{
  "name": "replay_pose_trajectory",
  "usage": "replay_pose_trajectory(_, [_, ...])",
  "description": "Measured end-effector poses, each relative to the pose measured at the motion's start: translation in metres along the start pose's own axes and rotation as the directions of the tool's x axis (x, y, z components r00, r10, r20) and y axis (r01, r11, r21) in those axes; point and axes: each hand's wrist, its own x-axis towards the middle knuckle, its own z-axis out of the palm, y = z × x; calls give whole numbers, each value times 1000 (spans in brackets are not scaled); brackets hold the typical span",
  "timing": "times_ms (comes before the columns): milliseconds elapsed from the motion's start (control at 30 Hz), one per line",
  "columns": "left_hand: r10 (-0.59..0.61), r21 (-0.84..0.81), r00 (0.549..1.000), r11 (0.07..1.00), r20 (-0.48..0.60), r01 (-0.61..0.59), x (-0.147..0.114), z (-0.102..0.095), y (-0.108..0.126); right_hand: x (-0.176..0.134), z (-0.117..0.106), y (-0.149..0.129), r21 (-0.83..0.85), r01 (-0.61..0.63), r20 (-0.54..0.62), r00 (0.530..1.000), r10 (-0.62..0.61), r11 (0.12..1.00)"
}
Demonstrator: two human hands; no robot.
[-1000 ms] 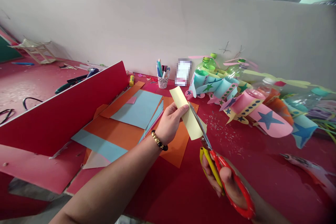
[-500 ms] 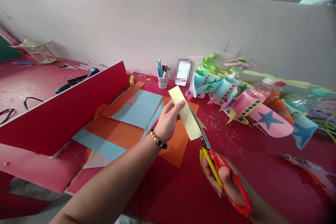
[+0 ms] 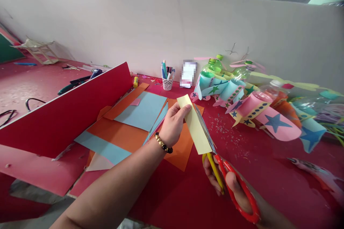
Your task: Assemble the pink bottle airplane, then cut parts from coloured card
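Note:
A pale yellow paper strip [image 3: 197,130] is pinched between the thumb and fingers of my left hand [image 3: 174,121], which wears a beaded bracelet. My right hand [image 3: 233,189] grips scissors [image 3: 242,198] with one red and one yellow handle. The blades run along the strip's right edge, partly hidden behind the paper. Whether they are cutting into it I cannot tell. Beneath my left hand lie orange sheets [image 3: 115,132] and light blue sheets [image 3: 142,109] of paper.
Bottle-and-paper planes [image 3: 255,105] crowd the right side. A pen cup [image 3: 168,84] and a phone [image 3: 188,73] stand by the wall. On the right lies a glue gun [image 3: 309,170]. A red board [image 3: 72,111] stands upright at the left. Small paper scraps dot the red table [image 3: 172,200].
The scissor handles have spread wider apart. The yellow strip has shifted slightly right and down with my left hand, covering more of the scissors' pivot.

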Motion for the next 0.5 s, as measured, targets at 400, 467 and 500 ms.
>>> replay_pose_trajectory(400, [-32,-20,999,999,35,33,-2,3,-3,-3,-4,18,43,-16,8,1000,16,999])
replay_pose_trajectory(467, [-31,-19,999,999,33,32,-2,3,-3,-4,-5,20,49,-16,11,1000,15,999])
replay_pose_trajectory(500, [-33,-15,999,999,30,33,-2,3,-3,-4,-5,21,51,-20,14,1000,19,999])
